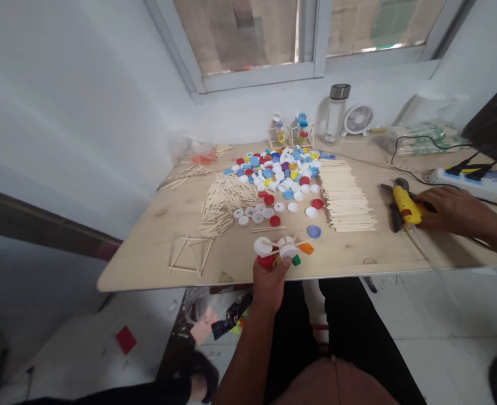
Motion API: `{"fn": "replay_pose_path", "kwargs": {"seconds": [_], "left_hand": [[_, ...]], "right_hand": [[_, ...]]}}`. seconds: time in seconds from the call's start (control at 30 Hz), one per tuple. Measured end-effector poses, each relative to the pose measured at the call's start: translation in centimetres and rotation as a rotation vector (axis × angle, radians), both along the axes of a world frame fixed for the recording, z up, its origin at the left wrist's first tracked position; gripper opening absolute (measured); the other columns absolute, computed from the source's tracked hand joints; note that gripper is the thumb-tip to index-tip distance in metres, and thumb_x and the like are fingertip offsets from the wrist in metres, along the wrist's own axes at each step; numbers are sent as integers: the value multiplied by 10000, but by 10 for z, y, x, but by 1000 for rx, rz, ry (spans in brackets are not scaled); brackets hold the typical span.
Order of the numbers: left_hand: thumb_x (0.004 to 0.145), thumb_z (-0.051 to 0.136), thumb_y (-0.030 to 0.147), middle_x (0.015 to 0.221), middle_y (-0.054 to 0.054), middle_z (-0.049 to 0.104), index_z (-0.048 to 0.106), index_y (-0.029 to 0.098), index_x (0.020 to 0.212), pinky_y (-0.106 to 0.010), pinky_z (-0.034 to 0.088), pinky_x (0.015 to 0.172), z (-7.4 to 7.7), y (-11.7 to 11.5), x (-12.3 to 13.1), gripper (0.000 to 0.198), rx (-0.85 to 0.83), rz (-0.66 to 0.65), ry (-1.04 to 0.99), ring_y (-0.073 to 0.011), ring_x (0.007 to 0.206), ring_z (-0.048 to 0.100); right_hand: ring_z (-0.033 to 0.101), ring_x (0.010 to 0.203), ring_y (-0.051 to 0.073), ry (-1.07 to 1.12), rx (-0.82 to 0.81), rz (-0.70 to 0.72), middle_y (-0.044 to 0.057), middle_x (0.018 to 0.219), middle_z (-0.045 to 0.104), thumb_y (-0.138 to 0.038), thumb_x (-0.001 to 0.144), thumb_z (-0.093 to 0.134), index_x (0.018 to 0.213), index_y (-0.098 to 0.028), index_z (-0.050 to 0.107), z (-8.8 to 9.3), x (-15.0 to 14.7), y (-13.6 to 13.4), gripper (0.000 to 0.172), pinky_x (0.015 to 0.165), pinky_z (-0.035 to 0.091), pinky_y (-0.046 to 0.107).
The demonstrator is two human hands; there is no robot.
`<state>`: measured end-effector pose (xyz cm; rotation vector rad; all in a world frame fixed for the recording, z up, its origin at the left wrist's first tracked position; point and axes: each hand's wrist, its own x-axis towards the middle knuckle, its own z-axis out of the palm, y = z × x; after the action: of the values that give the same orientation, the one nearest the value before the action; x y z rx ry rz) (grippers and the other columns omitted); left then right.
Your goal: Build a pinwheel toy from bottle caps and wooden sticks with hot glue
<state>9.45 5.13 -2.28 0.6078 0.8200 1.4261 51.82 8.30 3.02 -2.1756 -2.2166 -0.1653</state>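
Observation:
My left hand (270, 281) is closed on a bottle-cap-and-stick model (287, 248) at the table's front edge. White, red, orange and green caps show on it, with thin wooden sticks poking out. At the right, my right hand (440, 208) is wrapped round a yellow hot glue gun (406, 205), whose nozzle points left; the fingers are partly hidden. A blue-violet cap (314, 231) lies just beyond the model. Between the hands is a neat stack of wooden sticks (347, 197).
Loose bottle caps (282, 169) are heaped mid-table beside a pile of short sticks (227, 199). A square stick frame (191, 256) lies front left. Behind stand two small cap models (302, 132), a glass bottle (336, 115) and a fan (358, 119). A power strip (463, 180) and cables lie right.

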Motion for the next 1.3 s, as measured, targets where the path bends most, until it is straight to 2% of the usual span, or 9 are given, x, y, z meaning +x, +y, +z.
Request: {"fn": "replay_pose_path", "kwargs": {"seconds": [0.07,0.17,0.3,0.47,0.63,0.83,1.0,1.13,1.3], "left_hand": [[500,870,278,842,-42,741,709,182,822,-320,505,879,0,0,0,373,2,-1,-1,-192,891,681],[497,871,276,848,-47,740,708,176,822,-323,499,885,0,0,0,378,-3,7,4,-199,902,678],[509,866,269,870,-50,738,706,179,831,-339,493,903,-1,0,0,372,-16,11,16,-208,919,675],[500,870,273,884,-43,737,706,193,836,-340,494,905,-1,0,0,382,-13,19,13,-206,923,672],[498,872,278,839,-34,733,707,198,808,-358,486,924,3,0,1,361,10,21,-8,-206,915,672],[521,864,262,853,-35,730,708,193,810,-334,494,902,2,0,1,335,21,6,-50,-187,888,672],[508,866,277,876,-51,727,702,180,829,-338,494,883,1,0,1,373,4,-4,-51,-192,875,669],[508,865,278,872,-48,728,703,183,854,-346,481,901,3,0,1,394,1,-6,-55,-190,880,668],[514,859,251,865,-44,731,712,186,845,-344,489,877,3,0,2,368,10,-3,-54,-192,877,666]], "right_hand": [[560,997,330,-24,23,-13,192,1095,661,-401,514,844,944,-150,711,4,-2,-8,516,761,349,414],[565,1015,325,-28,172,60,197,1117,653,-446,688,732,979,-159,697,12,-21,-24,410,780,367,425],[596,967,296,115,369,257,183,1046,667,-394,842,558,1022,-148,653,21,-86,-41,319,838,421,412],[590,1003,268,262,267,391,115,1090,669,-293,877,507,1112,-187,611,12,-173,-34,278,841,441,405],[539,1054,294,211,216,437,125,1154,646,-336,888,510,1153,-175,595,-5,-217,-11,321,865,393,428],[513,1037,310,83,155,444,130,1136,645,-292,866,537,1079,-166,629,-11,-237,-1,264,860,349,433],[518,1023,306,115,138,452,139,1093,658,-254,866,522,1058,-161,639,-15,-238,0,243,852,354,444],[540,1045,296,318,118,444,113,1160,644,-284,852,541,1074,-198,634,-7,-228,1,256,870,394,457],[573,1058,253,717,77,428,68,1132,662,-356,861,548,1136,-259,623,19,-221,-11,301,910,446,437]]}}
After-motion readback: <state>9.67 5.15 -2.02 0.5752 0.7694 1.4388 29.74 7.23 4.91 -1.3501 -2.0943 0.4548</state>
